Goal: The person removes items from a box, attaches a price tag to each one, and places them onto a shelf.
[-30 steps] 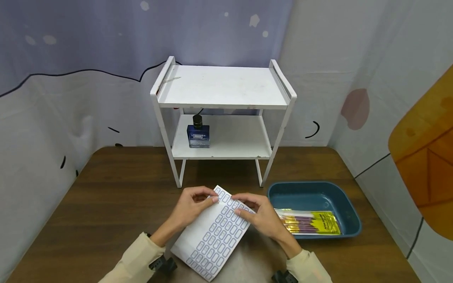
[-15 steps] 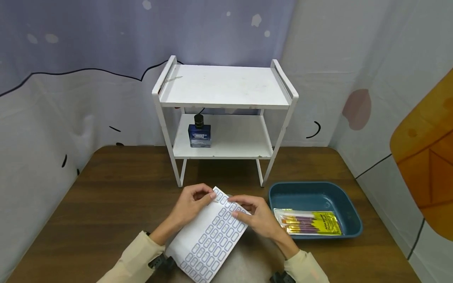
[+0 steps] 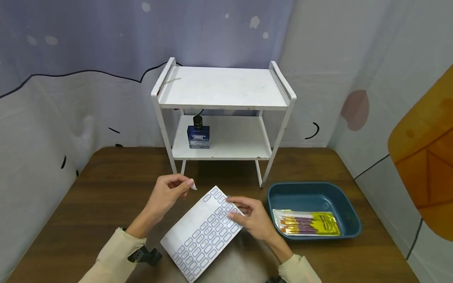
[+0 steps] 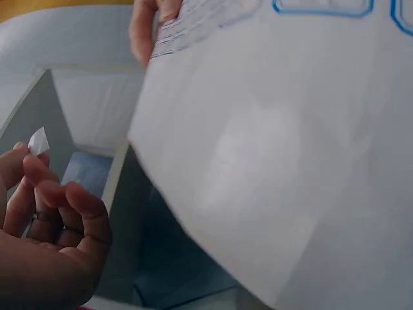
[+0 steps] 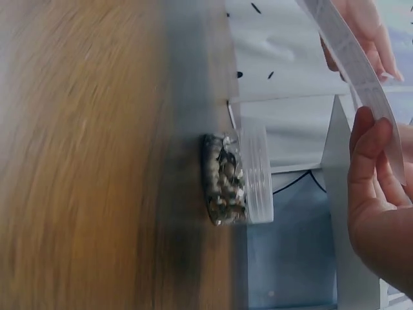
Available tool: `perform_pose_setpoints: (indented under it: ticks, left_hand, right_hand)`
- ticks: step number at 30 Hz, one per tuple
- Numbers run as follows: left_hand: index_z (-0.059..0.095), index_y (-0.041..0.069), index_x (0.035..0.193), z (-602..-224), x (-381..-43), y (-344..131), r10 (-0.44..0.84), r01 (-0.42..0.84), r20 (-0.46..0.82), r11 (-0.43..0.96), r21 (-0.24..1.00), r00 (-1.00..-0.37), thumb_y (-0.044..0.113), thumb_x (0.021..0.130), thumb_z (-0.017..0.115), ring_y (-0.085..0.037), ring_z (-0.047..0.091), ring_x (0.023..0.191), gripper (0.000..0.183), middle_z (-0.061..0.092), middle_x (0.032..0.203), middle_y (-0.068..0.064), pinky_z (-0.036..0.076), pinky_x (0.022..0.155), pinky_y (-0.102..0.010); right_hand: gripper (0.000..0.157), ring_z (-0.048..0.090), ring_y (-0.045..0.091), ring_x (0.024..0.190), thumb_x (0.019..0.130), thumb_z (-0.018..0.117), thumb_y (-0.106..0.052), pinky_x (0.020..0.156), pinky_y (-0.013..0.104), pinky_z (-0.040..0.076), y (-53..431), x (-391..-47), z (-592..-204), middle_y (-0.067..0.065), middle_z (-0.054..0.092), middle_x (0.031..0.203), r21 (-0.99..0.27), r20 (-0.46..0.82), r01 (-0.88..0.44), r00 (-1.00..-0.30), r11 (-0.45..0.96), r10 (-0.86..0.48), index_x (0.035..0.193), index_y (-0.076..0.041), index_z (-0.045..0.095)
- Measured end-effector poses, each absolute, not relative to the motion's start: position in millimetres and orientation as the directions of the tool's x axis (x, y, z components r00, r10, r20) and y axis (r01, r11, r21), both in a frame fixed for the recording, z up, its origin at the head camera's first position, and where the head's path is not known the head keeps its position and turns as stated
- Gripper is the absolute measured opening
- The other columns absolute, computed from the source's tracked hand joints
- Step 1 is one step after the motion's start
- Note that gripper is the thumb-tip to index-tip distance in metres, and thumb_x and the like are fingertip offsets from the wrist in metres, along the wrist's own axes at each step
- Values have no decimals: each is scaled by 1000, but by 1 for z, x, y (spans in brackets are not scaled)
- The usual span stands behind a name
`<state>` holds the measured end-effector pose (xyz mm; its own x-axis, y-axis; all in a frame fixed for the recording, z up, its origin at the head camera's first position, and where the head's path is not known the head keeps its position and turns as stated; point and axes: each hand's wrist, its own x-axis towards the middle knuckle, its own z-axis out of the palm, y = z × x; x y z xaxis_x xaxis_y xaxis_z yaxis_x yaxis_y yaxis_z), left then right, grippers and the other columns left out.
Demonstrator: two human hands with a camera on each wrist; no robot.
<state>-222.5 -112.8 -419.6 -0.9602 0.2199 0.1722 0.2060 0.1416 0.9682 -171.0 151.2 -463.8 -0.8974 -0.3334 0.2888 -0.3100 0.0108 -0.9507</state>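
Note:
My left hand (image 3: pixel 162 198) pinches a small white sticker (image 3: pixel 194 186) between thumb and fingertips, off to the left of a label sheet. In the left wrist view the sticker (image 4: pixel 39 141) stands up from the fingertips. The white label sheet (image 3: pixel 203 232), printed with rows of blue-outlined labels, is tilted above the table. My right hand (image 3: pixel 255 220) grips its upper right edge between thumb and fingers. In the right wrist view a clear lidded jar (image 5: pixel 235 181) of small shiny pieces stands on the table; the sheet mostly hides it from the head view.
A white two-tier shelf (image 3: pixel 226 88) stands at the back, with a blue perfume bottle (image 3: pixel 198 136) on its lower tier. To the right sits a teal tray (image 3: pixel 301 191) with a packet of paintbrushes (image 3: pixel 308 223) inside. Patterned cloth hangs around the wooden table (image 3: pixel 88 212).
My left hand has come away from the sheet to the left, now with a small sticker in its fingertips. The sheet has shifted slightly left, still held by my right hand.

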Motion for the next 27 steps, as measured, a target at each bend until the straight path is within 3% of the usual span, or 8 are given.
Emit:
perform_pose_setpoints:
  ticks: [5, 12, 18, 22, 27]
  left_hand:
    - [68, -13, 94, -410, -222, -137, 246, 235, 201, 119, 965, -948, 8, 95, 67, -9, 60, 65, 21, 66, 69, 7, 53, 64, -24]
    - [69, -11, 99, -403, -222, -158, 266, 281, 240, 128, 951, -934, 4, 92, 69, -12, 66, 73, 17, 73, 81, 8, 56, 69, -24]
    - [69, -10, 102, -401, -225, -163, 283, 287, 223, 207, 935, -933, 5, 90, 72, -10, 66, 77, 20, 72, 88, 10, 56, 72, -24]
    - [68, -11, 104, -401, -227, -165, 299, 278, 208, 213, 937, -931, 4, 88, 74, -8, 66, 80, 22, 72, 90, 11, 55, 73, -23]
    - [66, -13, 106, -403, -227, -167, 292, 275, 204, 228, 934, -934, 0, 87, 73, -5, 66, 80, 24, 71, 89, 14, 54, 72, -21]
  right_hand:
    - [39, 69, 5, 86, 83, 72, 9, 71, 19, 57, 131, -168, -466, 36, 68, 103, -957, 266, -285, -931, 45, -251, 120, 16, 62]
    - [37, 73, 29, 93, 78, 77, 6, 74, 18, 56, 89, -157, -473, 24, 74, 100, -968, 207, -210, -978, 140, -39, 114, 6, 69]
    - [37, 74, 28, 91, 74, 80, 5, 76, 20, 57, 52, -150, -486, 22, 75, 101, -985, 158, -151, -984, 88, 85, 110, 5, 71]
    - [40, 74, 33, 92, 74, 80, 6, 76, 23, 58, 37, -150, -493, 26, 73, 102, -988, 125, -122, -992, 91, 28, 112, 9, 69]
    - [55, 74, 31, 99, 75, 84, -2, 81, 24, 58, 29, -149, -496, 24, 72, 111, -960, 67, -121, -974, 252, -216, 124, 10, 62]
